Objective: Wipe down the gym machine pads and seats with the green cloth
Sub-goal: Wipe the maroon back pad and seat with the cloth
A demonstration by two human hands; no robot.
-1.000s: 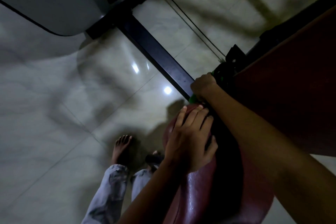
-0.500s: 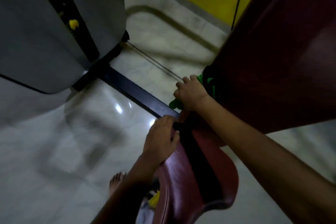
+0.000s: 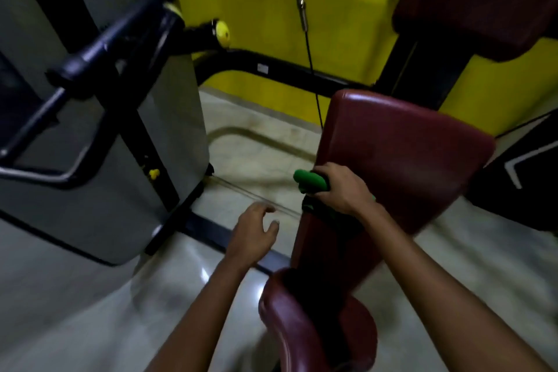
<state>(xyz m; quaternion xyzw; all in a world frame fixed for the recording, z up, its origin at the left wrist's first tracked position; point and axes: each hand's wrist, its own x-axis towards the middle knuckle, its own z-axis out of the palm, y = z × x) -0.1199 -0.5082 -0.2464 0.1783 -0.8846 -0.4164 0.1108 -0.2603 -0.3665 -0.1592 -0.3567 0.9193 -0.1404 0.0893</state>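
Note:
A dark red back pad (image 3: pixel 404 160) of the gym machine slopes up in the middle right, with the red seat (image 3: pixel 302 320) below it near the bottom. My right hand (image 3: pixel 341 190) grips the bunched green cloth (image 3: pixel 311 181) against the pad's lower left edge. Some of the cloth hangs down under my palm. Left of the pad, my left hand (image 3: pixel 255 234) hovers in the air over the floor, its fingers loosely spread and touching nothing. A second red pad (image 3: pixel 483 0) sits higher at the top right.
A grey weight-stack shroud (image 3: pixel 126 160) with black handle bars (image 3: pixel 99 48) stands on the left. A black frame rail (image 3: pixel 217 235) crosses the pale tiled floor (image 3: pixel 90 326). A cable (image 3: pixel 311 63) hangs down in front of the yellow wall (image 3: pixel 262 15).
My head has tilted up, so the wall and upper pads came into view. My left hand let go of the seat's edge and now hangs free. My right hand moved the cloth up the pad.

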